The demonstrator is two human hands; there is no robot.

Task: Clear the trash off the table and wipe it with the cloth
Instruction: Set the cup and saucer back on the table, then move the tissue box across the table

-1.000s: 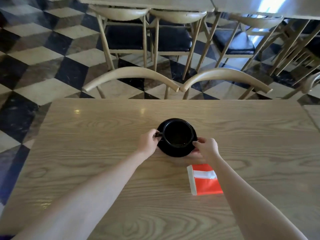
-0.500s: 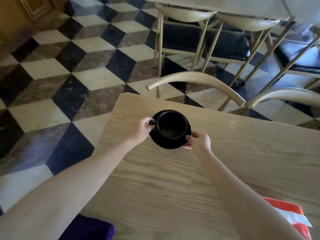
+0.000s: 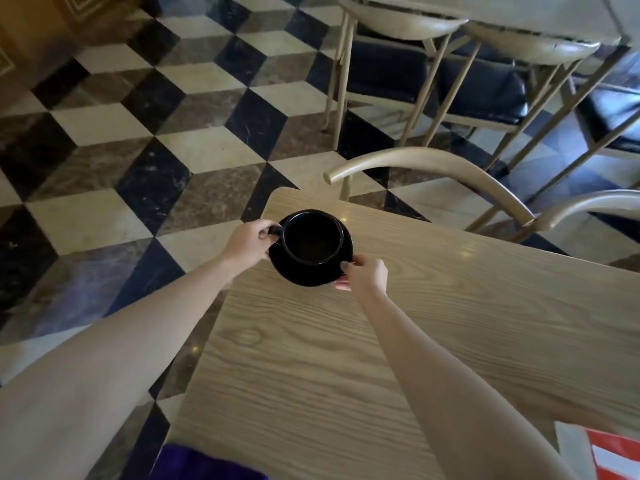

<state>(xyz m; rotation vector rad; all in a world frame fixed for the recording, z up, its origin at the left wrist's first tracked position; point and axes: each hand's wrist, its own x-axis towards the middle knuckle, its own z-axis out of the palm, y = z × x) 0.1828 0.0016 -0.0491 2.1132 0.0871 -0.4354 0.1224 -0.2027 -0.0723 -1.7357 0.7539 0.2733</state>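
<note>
A black cup stands on a black saucer near the far left corner of the wooden table. My left hand grips the cup's handle. My right hand pinches the saucer's near right rim. A red and white packet lies at the bottom right, partly cut off by the frame. A purple cloth shows at the table's near left edge, at the bottom of the frame.
Curved wooden chair backs press against the table's far side. More chairs with black seats stand beyond. Checkered tile floor lies left of the table.
Both hands have carried the cup and saucer from the table's middle toward its far left corner. The view has swung left, bringing the purple cloth into sight and pushing the packet to the edge.
</note>
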